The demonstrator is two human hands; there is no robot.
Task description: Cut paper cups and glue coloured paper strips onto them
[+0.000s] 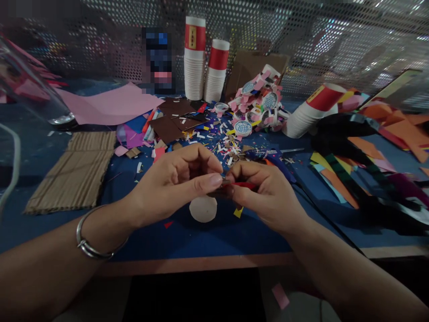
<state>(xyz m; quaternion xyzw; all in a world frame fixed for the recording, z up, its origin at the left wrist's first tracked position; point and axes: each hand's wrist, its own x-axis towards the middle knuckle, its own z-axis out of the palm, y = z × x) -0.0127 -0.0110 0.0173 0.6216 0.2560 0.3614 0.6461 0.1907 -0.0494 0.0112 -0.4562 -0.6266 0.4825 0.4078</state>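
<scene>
My left hand (181, 183) is closed, with thumb and fingertips meeting at the edge of a small dark brown piece, which looks like paper or card. My right hand (264, 190) pinches the same piece from the other side. A red strip (244, 184) shows between the right thumb and fingers; how it joins the brown piece is hidden. Just below the fingertips, a round off-white disc (203, 209) lies on the blue table. Near my right hand a blue glue gun (264, 154) lies on its side, its cord running to the front edge.
Tall stacks of paper cups (194, 67) stand at the back; another cup stack (311, 109) leans right. Finished-looking paper crafts (261, 103) are heaped beside them. Corrugated cardboard (75, 170) and pink paper (110, 105) lie left. Colourful scraps (221, 143) litter the middle; scissors (358, 165) lie right.
</scene>
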